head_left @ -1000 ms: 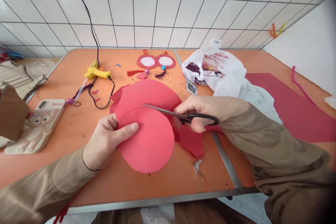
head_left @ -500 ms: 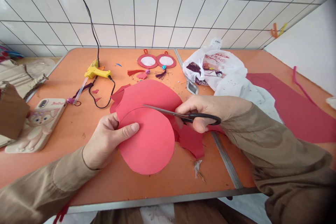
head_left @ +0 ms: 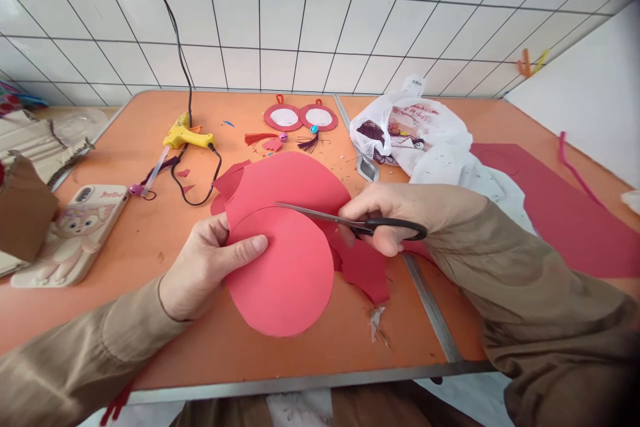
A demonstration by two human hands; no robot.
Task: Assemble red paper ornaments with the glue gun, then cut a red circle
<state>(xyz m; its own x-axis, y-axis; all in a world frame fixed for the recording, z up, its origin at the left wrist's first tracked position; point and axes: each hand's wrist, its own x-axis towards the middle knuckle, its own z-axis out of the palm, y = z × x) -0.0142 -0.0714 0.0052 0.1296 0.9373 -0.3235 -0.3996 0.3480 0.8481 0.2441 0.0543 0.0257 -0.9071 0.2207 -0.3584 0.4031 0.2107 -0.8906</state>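
Observation:
My left hand (head_left: 205, 263) pinches a sheet of red paper (head_left: 283, 280) at its left side, thumb on top. The lower part of the sheet is a round shape with a cut edge; a drawn curved line continues along its upper left. In my right hand (head_left: 395, 213) is a pair of scissors (head_left: 360, 221) with black handles. Their blades point left and lie at the curved line, close together. Above the blades the outer part of the paper (head_left: 290, 177) bends away. Under and beside the sheet lie red paper scraps (head_left: 367, 270).
A yellow glue gun (head_left: 187, 135) with a black cord lies back left, above a phone in a cartoon case (head_left: 75, 233). Two round red-rimmed ornaments (head_left: 283, 118) with tassels lie at the back. A white plastic bag (head_left: 443, 120) and a large red sheet (head_left: 565, 220) are on the right.
The scissors have shifted very slightly right relative to the paper, with the blades still at the curved line. Otherwise the view has moved a little; both hands keep their grips.

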